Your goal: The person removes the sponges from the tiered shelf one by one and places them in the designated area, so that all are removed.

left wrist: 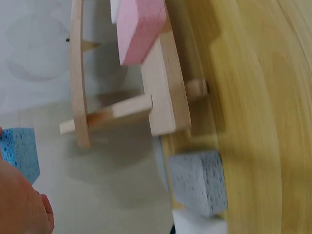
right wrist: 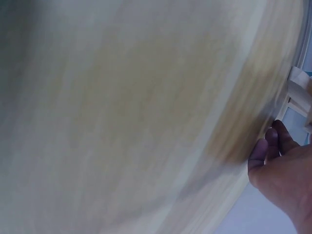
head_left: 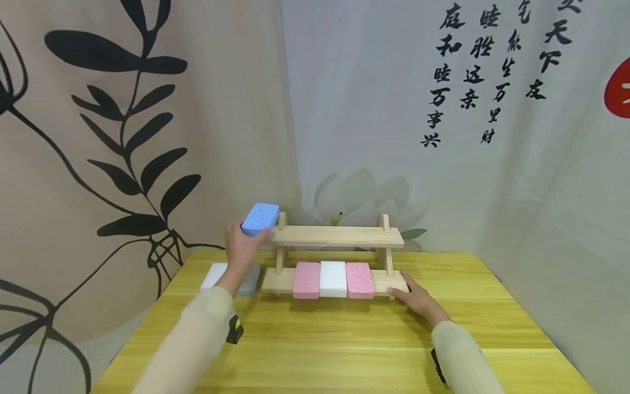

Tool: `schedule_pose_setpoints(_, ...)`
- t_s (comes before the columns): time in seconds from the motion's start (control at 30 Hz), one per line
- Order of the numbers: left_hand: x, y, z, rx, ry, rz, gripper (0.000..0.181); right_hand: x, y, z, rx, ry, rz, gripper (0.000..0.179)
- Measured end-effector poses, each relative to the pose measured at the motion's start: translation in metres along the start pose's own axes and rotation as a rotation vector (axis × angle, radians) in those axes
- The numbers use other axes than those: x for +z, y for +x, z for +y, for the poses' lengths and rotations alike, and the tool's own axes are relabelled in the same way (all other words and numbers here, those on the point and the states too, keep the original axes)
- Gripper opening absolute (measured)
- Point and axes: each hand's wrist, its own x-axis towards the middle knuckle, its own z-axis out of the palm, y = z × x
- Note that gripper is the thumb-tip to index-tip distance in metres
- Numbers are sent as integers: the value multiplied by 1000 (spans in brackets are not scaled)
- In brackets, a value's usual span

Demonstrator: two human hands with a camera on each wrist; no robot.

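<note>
- My left hand (head_left: 242, 246) pinches a light-blue speckled rectangular sponge block (head_left: 261, 219) between thumb and fingers, raised near the left end of the upper board (head_left: 320, 236) of a two-tier pale wooden rack (head_left: 339, 236); I cannot tell whether the sponge touches that board.
- My right hand (head_left: 415, 295) holds the right end of the rack's lower board (head_left: 280, 280), thumb at the front edge and fingers along the end.
- On the rack's lower board, a left pink speckled sponge block (head_left: 306, 280), a white rectangular block (head_left: 333, 279) and a right pink speckled sponge block (head_left: 360, 280) lie side by side, the white one in the middle.
- Left of the rack, a grey speckled block (left wrist: 197, 183) lies on the yellow wood-grain surface (head_left: 315, 339), with another white block (left wrist: 200, 222) beside it, farther from the rack; my left arm partly covers both in the head view.
- Behind the rack hangs a pale cloth backdrop (head_left: 354, 109) printed with dark leaves and black characters.
- My sleeves (head_left: 182, 345) are cream.
</note>
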Motion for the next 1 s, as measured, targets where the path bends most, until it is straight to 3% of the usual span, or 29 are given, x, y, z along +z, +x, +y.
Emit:
schedule_pose_setpoints(0.43,-43,13,-28,-45,57,14,82,0,-2,-2,-22,-1,3,98)
schedule_pose_setpoints(0.7,-67,13,-44,-63,83,25,83,0,3,4,-29,12,3,104)
schedule_pose_setpoints(1.0,-89,12,-72,-137,79,24,85,-1,9,12,-25,39,-15,108)
